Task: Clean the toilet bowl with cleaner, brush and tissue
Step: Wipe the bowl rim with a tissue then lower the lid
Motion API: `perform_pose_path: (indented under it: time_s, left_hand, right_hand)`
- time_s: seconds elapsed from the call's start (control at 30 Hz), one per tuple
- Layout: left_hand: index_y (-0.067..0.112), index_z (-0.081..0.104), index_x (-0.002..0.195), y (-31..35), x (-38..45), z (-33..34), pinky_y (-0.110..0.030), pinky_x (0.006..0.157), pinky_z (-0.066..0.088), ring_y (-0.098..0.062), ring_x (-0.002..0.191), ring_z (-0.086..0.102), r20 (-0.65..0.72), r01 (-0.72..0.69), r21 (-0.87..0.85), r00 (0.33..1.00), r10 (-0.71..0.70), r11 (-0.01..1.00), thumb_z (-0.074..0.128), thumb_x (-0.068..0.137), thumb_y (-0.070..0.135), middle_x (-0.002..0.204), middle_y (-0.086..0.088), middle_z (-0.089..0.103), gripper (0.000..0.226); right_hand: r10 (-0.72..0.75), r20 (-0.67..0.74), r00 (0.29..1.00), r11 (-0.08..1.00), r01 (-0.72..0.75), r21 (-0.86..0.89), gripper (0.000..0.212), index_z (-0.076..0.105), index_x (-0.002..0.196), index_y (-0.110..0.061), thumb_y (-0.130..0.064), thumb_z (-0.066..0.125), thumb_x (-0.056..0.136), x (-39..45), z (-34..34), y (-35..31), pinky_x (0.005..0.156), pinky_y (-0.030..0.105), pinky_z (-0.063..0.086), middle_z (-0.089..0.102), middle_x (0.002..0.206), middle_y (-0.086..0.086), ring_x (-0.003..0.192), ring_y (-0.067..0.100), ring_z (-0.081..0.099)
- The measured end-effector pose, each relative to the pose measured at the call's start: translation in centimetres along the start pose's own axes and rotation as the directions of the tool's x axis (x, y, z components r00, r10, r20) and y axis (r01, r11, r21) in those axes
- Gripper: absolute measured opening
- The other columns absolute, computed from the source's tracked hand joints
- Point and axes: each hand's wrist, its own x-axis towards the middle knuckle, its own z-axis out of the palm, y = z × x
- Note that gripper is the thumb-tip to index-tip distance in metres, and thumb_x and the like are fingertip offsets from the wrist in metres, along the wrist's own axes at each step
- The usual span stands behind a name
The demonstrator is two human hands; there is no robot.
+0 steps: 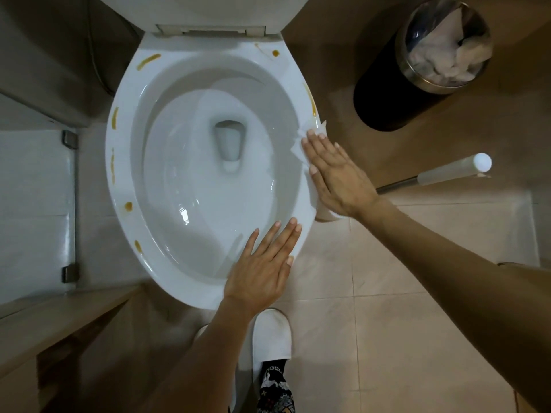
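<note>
White slipper (270, 335) on the tiled floor (417, 293) sits nearest, just below the toilet bowl (208, 174). Left hand (262, 263) lies flat on the bowl's near rim, fingers (272, 234) spread and straight, gripping nothing. Right hand (337, 174) presses flat on the right rim with the tissue (301, 138) under its outstretched fingers (310, 144), paper showing past the fingertips and along the palm. Brown stains (148, 61) dot the rim. A brush handle (447, 172) stands beside a lined bin (441, 46).
</note>
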Motion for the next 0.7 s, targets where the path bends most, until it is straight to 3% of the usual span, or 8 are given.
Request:
perform_pose_path:
  time_s: [0.17,0.5,0.7]
  left_hand:
    - [0.021,0.009,0.153,0.0,0.1,-0.1,-0.042,0.113,0.018,-0.013,0.146,0.013,0.014,0.003,0.007,1.0,-0.003,1.0,0.007,0.101,0.033,0.16,0.006,0.008,0.053]
    - [0.02,0.011,0.153,0.1,0.1,0.0,-0.043,0.112,0.018,-0.013,0.146,0.01,0.025,0.016,0.008,1.0,-0.017,1.0,0.021,0.101,0.033,0.16,0.005,0.007,0.055]
    - [0.02,0.012,0.153,0.1,0.2,0.0,-0.043,0.111,0.019,-0.014,0.146,0.01,0.037,0.014,0.0,0.999,-0.014,1.0,0.023,0.101,0.033,0.16,0.005,0.008,0.055]
  right_hand:
    - [-0.015,0.022,1.0,1.0,0.014,0.028,0.058,0.007,0.153,-0.017,-0.037,0.007,0.099,-1.1,0.3,0.1,0.12,0.03,0.001,0.003,0.16,-0.003,0.147,0.009,-0.001]
    - [-0.015,-0.039,0.999,1.0,0.016,0.017,0.053,0.008,0.154,-0.012,-0.027,0.021,0.105,8.1,-2.3,0.8,0.119,0.027,-0.001,0.003,0.162,0.003,0.149,0.015,-0.001]
    - [-0.053,-0.054,0.997,0.998,0.054,0.013,0.055,0.01,0.153,-0.009,-0.031,0.018,0.103,8.1,-1.9,0.5,0.12,0.027,-0.002,0.004,0.161,0.006,0.149,0.016,-0.001]
